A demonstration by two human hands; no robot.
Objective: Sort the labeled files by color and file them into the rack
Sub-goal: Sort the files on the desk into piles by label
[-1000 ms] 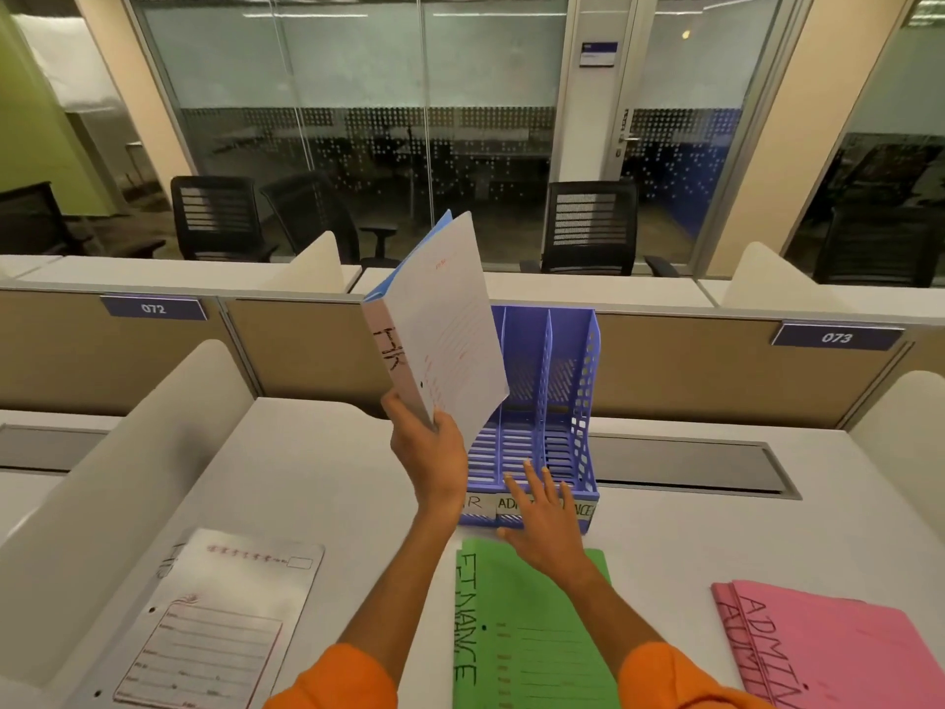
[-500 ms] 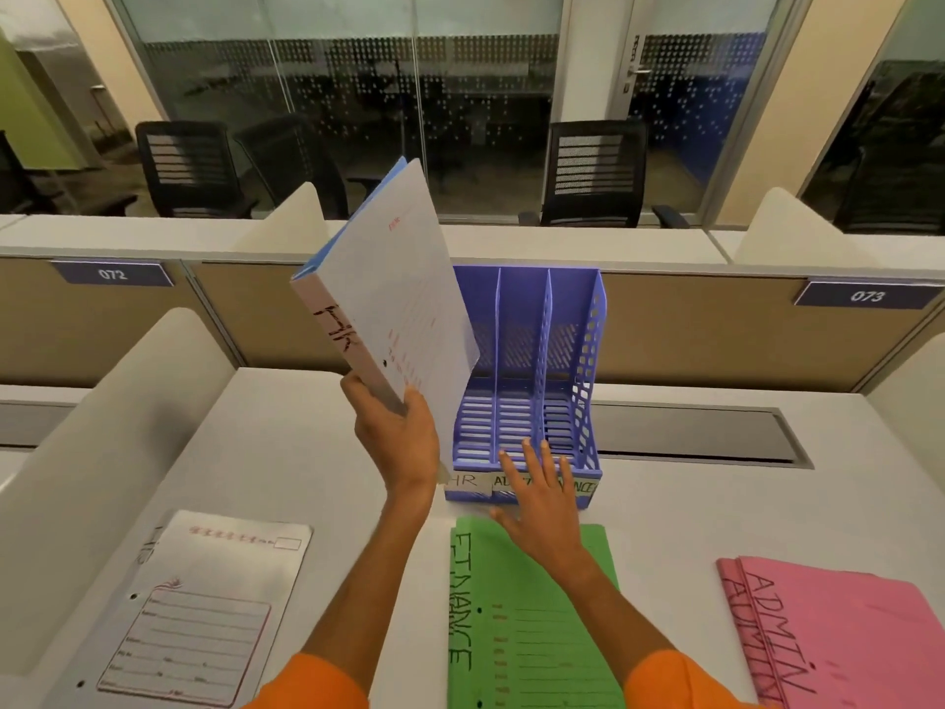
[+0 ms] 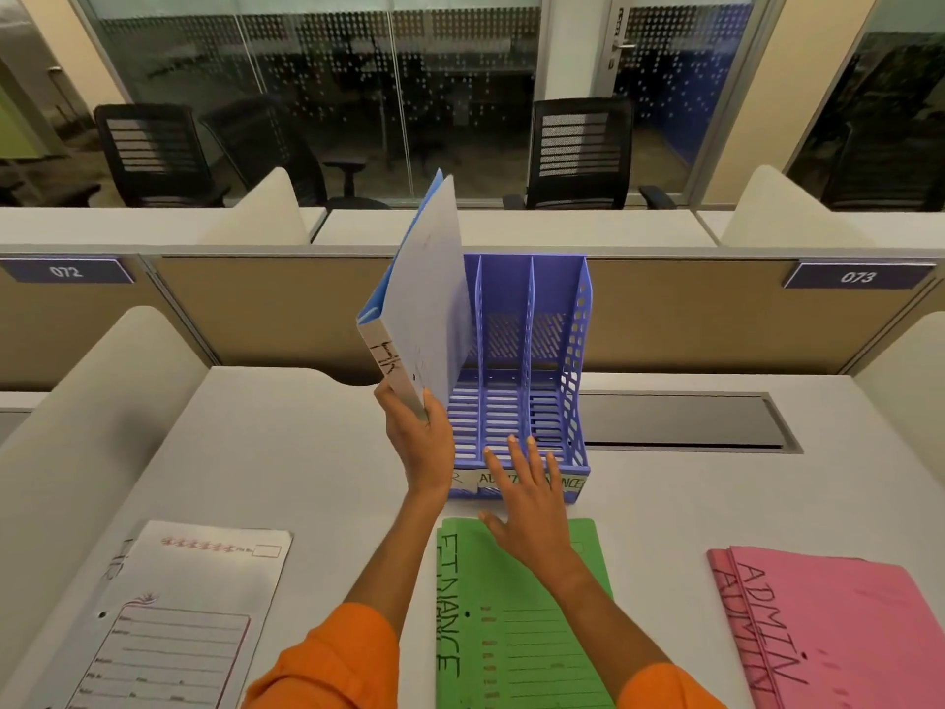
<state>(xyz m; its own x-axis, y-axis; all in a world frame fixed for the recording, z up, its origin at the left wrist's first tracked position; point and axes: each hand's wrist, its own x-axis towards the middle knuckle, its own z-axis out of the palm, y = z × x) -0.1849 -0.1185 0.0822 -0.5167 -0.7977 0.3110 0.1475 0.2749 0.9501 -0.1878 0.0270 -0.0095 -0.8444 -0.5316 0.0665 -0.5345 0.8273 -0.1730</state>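
Rack (image 3: 532, 360) set on surface (image 3: 286, 452), HR file (image 3: 429, 299) held at its left, finance file (image 3: 491, 631) before it, admin files (image 3: 828, 621) right, another file (image 3: 189, 606) left

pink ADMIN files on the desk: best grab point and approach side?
Pinch the pink ADMIN files at their lettered left edge, coming from the left over the bare strip of desk beside the green FINANCE file. They lie flat, two stacked and slightly offset, so the spine side likely keeps the covers together. The open right hand is nearest.
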